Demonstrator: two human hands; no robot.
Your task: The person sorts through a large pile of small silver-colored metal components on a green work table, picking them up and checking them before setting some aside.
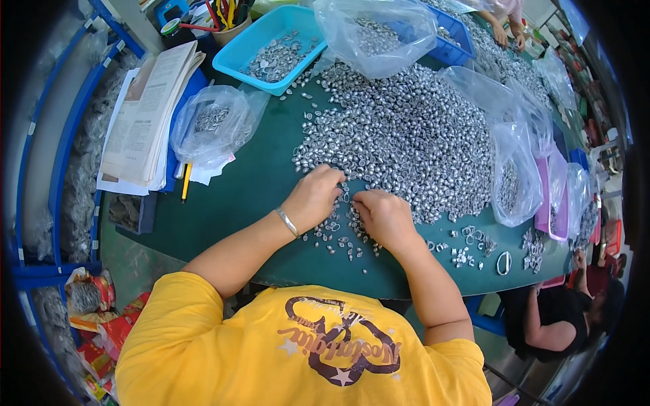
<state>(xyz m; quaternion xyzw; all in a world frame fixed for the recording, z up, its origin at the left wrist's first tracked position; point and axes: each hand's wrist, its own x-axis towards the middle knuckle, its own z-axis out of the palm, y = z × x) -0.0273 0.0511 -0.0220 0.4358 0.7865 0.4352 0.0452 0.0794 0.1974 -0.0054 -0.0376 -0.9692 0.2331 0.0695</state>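
Left hand [313, 197] and right hand [386, 218] curl among small silver pieces [343, 242]

Nearest is the person's yellow shirt [298, 345], close against the near edge of a green table [230, 196]. Just beyond that edge, the small silver pieces lie loosely scattered, some between the two hands. Both hands are narrow, fingers bent inward and fingertips near each other with a small gap between; whether either grips a piece cannot be told. A silver bracelet [287, 222] circles the left wrist. On the near right lie a larger ring [504, 263] and a cluster of open metal links [477, 238].

Directly beyond the hands spreads a broad heap [406, 135] of similar pieces. A clear bag [516, 169] stands at its right side, with a purple tray [542, 196] farther right. On the left are a yellow pencil [186, 183], a stack of papers [145, 115] and a partly filled plastic bag [213, 120].

Farther off, a light blue basket [247, 79] holds more metal pieces, left of another clear bag [376, 57]. At the far right, a co-worker's hands [501, 34] reach over more pieces.
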